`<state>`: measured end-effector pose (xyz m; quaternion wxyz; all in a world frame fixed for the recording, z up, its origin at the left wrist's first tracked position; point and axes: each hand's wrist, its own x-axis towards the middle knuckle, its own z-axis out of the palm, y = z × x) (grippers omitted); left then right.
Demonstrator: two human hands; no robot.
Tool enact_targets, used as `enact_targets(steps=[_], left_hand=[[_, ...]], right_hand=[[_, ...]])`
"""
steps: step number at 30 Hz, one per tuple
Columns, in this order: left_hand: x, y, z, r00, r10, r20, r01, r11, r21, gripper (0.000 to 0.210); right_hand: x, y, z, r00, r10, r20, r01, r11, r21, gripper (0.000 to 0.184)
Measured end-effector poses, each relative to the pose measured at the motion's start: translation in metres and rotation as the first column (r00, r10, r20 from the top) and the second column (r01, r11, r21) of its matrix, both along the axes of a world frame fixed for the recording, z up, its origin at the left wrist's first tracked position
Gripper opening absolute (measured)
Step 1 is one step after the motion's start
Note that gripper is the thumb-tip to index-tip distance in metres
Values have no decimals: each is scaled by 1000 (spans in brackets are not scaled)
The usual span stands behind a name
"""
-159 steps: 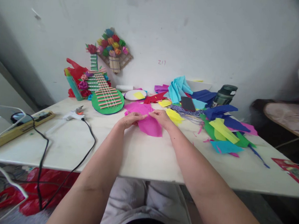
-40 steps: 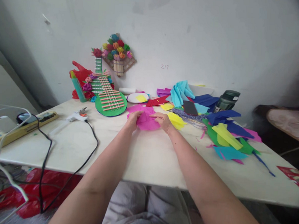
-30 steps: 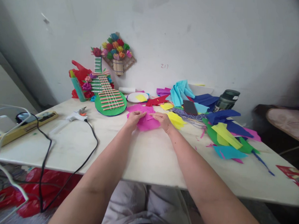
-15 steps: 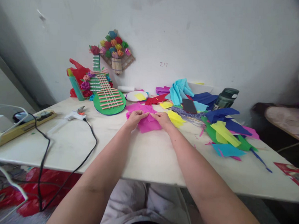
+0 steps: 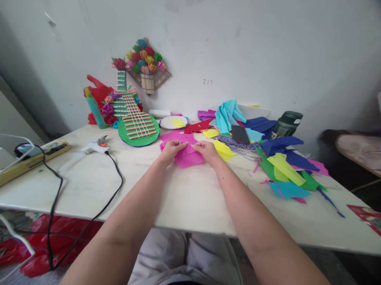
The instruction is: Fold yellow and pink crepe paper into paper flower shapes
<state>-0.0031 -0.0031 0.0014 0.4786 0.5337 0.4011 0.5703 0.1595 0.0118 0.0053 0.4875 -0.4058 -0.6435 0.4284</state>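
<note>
Bright pink crepe paper (image 5: 189, 158) lies on the white table in front of me, in more than one layer. My left hand (image 5: 174, 150) pinches a piece of it between thumb and fingers, from the left. On the other side my right hand (image 5: 206, 151) pinches the same pink paper, a short gap from the left fingertips. Yellow paper (image 5: 224, 150) lies just right of my right hand. Behind and to the left rests a green paper instrument (image 5: 138, 131) with rolled pink sticks, strings and paper flowers.
A white glue gun (image 5: 97, 146) with a black cord lies left, near a power strip (image 5: 33, 159). Coloured paper scraps (image 5: 286, 169), a dark phone (image 5: 240, 134) and a green bottle (image 5: 286, 125) are at the right. A teal tube (image 5: 96, 112) leans at the back left.
My fingertips have moved slightly apart on the pink paper. The whole view has shifted a little; other things lie as before.
</note>
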Motion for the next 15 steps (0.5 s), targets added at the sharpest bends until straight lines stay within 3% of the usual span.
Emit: enact_targets(steps=[7, 15], left_hand=[[2, -3, 2, 997, -42, 65, 45, 998, -41, 34], [1, -3, 2, 996, -70, 54, 73, 996, -56, 31]], right_hand=[[1, 3, -1, 995, -69, 72, 64, 996, 70, 36], [3, 7, -1, 975, -74, 211, 27, 976, 218, 37]])
